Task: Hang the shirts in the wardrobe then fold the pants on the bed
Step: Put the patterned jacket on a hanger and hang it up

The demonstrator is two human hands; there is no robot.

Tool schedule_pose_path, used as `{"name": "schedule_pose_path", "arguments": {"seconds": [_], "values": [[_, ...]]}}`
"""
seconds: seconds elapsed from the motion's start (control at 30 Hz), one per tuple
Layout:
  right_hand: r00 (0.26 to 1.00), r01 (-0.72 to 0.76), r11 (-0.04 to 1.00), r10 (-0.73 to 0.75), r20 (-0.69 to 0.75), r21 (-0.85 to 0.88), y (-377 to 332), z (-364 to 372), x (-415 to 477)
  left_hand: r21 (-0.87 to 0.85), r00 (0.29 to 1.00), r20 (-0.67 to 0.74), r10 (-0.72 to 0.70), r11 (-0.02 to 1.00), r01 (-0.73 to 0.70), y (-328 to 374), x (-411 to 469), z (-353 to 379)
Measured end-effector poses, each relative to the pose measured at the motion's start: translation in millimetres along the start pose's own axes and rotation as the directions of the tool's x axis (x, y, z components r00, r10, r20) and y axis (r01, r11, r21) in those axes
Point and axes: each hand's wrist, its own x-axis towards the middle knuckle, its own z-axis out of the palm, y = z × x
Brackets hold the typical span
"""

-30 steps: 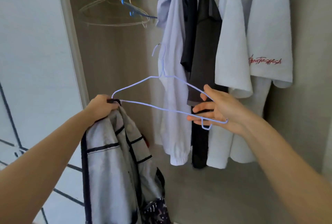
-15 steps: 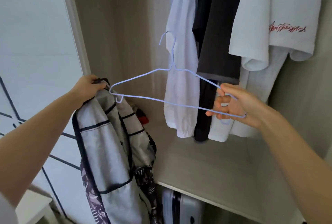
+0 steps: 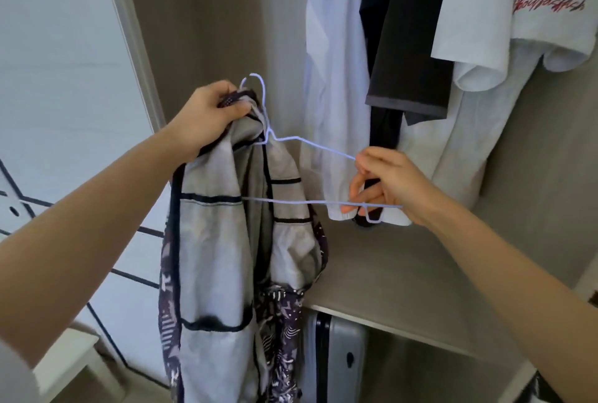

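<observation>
Shirt [image 3: 213, 241] half on a wire hanger [image 3: 310, 201], held up at the wardrobe [image 3: 210, 30]

The left grip [image 3: 207, 114] is clenched on the collar of the grey, dark-trimmed shirt, which hangs in the air off the front left corner of the wardrobe shelf [image 3: 388, 273]. The right grip [image 3: 385, 185] pinches the hanger's right end. The hanger's left half sits inside the shirt, and its hook sticks out above the collar.

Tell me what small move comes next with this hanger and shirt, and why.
Probably draw the shirt's free shoulder over the bare right end of the hanger. The hanger's left half is already inside the shirt, which the left hand grips at the collar. Its right half sticks out uncovered, pinched by the right hand, so the shirt is only half on.
</observation>
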Motion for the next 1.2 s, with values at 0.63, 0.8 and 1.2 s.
{"name": "schedule_pose_path", "arguments": {"seconds": [0.63,0.8,1.2], "values": [[0.946,0.313,0.91,-0.272,-0.179,0.272,13,-14,-26,0.328,0.861,0.243,0.448,0.797,-0.507,31,-7,6],[0.826,0.254,0.926,-0.357,-0.436,-0.278,11,-20,-15,0.322,0.863,0.091,0.497,0.805,-0.498,18,-2,11],[0.612,0.023,0.46,-0.708,-0.351,-0.887,31,28,-41,0.269,0.889,-0.067,0.453,0.866,-0.421,16,8,0]]}}
